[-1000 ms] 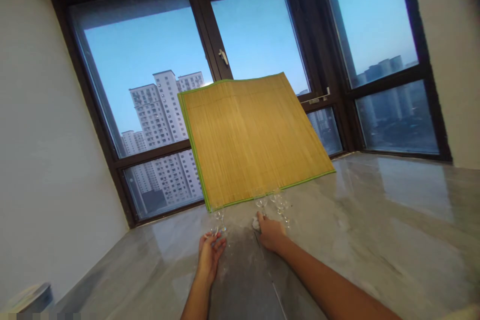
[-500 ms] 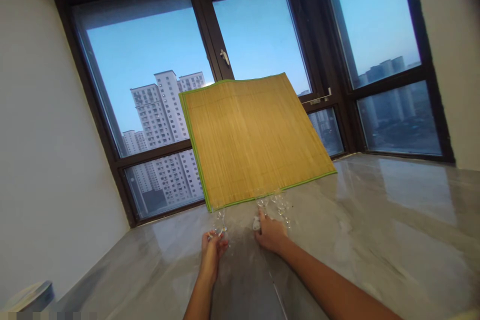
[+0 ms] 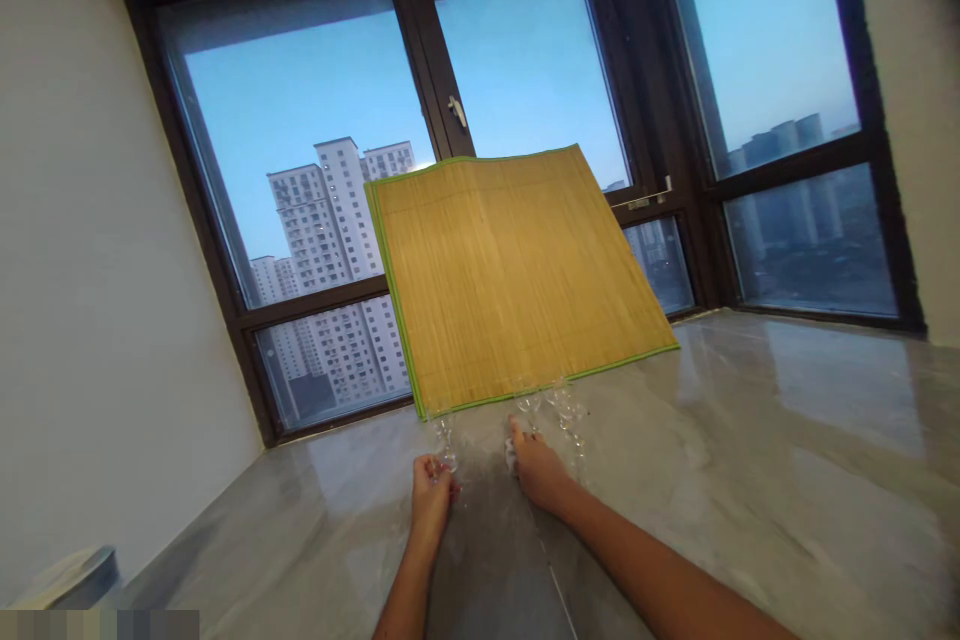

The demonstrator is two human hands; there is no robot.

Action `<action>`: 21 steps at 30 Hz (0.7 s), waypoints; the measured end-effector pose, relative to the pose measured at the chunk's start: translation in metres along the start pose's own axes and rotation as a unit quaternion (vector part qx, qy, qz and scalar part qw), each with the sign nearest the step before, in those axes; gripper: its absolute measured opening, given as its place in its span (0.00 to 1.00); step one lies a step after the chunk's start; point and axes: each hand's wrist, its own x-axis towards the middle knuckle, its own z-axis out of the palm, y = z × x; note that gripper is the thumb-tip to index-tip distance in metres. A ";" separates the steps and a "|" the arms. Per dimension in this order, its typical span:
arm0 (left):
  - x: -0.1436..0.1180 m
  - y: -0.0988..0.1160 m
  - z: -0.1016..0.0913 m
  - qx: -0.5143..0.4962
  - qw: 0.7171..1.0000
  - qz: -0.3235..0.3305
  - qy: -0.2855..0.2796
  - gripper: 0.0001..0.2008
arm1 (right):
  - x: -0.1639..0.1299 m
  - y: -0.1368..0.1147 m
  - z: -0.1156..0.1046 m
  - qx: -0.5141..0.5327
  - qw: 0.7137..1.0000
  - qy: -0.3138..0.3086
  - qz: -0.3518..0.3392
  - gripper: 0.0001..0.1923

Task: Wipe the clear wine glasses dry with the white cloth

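Several clear stemmed glasses [image 3: 530, 404] stand on the marbled sill [image 3: 750, 440] just beyond the left hand [image 3: 432, 492], whose grip I cannot tell, and the right hand [image 3: 541, 473], holding a white wad [image 3: 511, 457]; a careless knuckle could topple one.

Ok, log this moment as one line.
Left hand: at a glass, grip unclear | Right hand: whitish wad at fingers, near other glasses | Mat: standing behind, before window
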 end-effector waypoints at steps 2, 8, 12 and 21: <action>-0.001 0.000 -0.001 0.026 1.000 0.010 0.001 0.15 | 0.000 0.000 0.001 0.005 1.000 -0.012 -0.014 0.45; -0.010 0.006 -0.002 0.097 0.993 0.069 -0.006 0.14 | 0.006 0.001 0.009 0.084 0.995 0.043 -0.027 0.46; -0.017 0.016 -0.001 0.077 0.995 0.065 -0.016 0.16 | 0.000 -0.006 0.008 0.200 0.968 0.104 -0.106 0.43; -0.025 0.030 0.002 0.007 0.999 0.029 -0.044 0.15 | -0.022 -0.030 0.006 0.237 0.936 0.104 -0.237 0.34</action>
